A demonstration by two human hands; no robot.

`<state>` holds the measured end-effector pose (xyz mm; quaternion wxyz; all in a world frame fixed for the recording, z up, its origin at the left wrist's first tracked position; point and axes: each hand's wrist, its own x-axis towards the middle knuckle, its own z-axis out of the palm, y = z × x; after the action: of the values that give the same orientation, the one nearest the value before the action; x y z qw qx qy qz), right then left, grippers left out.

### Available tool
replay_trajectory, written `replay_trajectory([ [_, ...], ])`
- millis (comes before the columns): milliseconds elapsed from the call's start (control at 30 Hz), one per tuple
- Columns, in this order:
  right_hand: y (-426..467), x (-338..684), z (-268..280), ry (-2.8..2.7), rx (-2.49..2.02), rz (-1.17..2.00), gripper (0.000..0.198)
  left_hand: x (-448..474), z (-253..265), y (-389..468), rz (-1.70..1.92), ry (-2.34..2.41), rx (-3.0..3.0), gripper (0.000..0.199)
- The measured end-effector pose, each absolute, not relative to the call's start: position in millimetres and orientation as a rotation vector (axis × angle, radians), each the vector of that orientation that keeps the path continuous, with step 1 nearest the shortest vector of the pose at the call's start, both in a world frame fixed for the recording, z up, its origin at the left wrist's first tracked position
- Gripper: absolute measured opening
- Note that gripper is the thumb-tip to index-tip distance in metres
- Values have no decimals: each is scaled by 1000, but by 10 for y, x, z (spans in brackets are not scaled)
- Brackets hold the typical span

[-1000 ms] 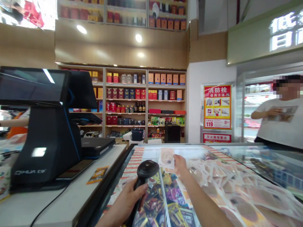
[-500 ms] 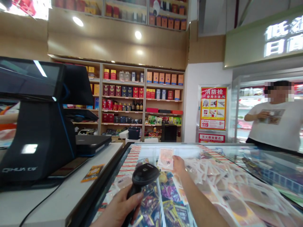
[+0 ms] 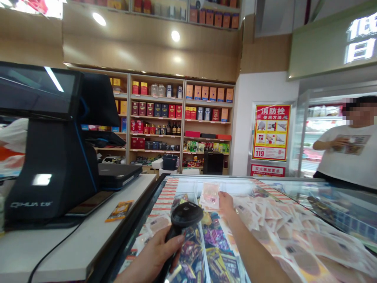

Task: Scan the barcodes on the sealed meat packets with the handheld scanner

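A black handheld barcode scanner (image 3: 187, 214) is gripped by its handle in my left hand (image 3: 160, 249), its head tilted toward the far side of the glass-topped case. My right hand (image 3: 226, 202) reaches forward and pinches the right edge of a small clear packet (image 3: 210, 195) with pinkish contents and a label. The scanner head lies just nearer to me and left of that packet. To the right of my right forearm, many flat clear packets (image 3: 294, 224) lie in an overlapping heap on the glass.
A black checkout terminal (image 3: 55, 157) stands on the white counter (image 3: 53, 251) at left. Near it lie a phone (image 3: 91, 203) and an orange snack packet (image 3: 119, 211). Under the glass are colourful wrapped goods (image 3: 218, 237). A person (image 3: 350, 145) stands at right; shelves of boxes (image 3: 157, 110) line the back.
The view has shifted slightly, so most things appear a little farther right. Both hands keep their holds on the scanner and the packet, and the packet's label now shows more clearly.
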<state>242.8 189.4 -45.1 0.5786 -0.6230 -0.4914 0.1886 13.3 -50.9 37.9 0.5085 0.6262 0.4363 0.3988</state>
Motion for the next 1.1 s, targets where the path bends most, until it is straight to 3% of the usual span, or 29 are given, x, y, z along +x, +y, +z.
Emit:
replay_trajectory([
  [733,1846,2415,-310,-1226,-1585,291,33,117,334,-343,973,906,1533,29],
  [1100,1809,2474,-256,-1305,-1817,119,28,-183,330,-299,1103,1156,1428,32],
])
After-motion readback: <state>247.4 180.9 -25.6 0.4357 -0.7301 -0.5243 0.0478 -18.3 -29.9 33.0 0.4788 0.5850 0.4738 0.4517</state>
